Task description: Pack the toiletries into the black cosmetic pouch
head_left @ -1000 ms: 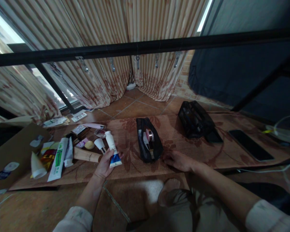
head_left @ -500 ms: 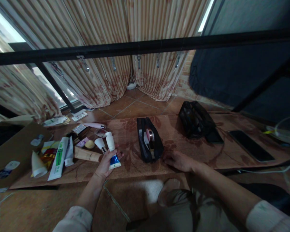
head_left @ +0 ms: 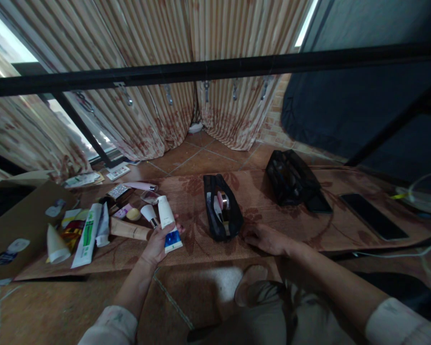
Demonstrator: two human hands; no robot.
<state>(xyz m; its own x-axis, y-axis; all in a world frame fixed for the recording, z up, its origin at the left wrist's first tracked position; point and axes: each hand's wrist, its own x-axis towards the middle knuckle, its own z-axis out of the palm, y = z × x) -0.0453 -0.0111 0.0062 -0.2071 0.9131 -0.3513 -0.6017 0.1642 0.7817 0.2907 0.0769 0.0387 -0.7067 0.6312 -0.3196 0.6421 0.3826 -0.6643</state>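
My left hand [head_left: 157,243] is closed around a white tube [head_left: 166,212] with a blue band near its flat end. The tube lies slanted in the hand, above the cloth's front half. To its right stands a black mesh pouch [head_left: 212,225], its top open, with a pink-and-silver item [head_left: 223,200] and some pale items inside. My right hand [head_left: 265,238] rests on the cloth with curled fingers, their tips at the pouch's right edge. Left of the tube lie a white brush-like item [head_left: 149,214], a beige tube [head_left: 130,230] and a round yellowish item [head_left: 133,214].
A patterned brown cloth [head_left: 190,254] covers the low table. Several tubes, including a green-and-white tube [head_left: 86,237], lie beside a cardboard box [head_left: 32,225] at left. A second black bag [head_left: 290,179] and a dark phone [head_left: 373,216] sit at right. A black bar [head_left: 215,71] crosses beyond.
The white tube has turned slightly in my left hand, showing more of its broad face and shifting a little to the right. My right hand and the pouch have stayed in place.
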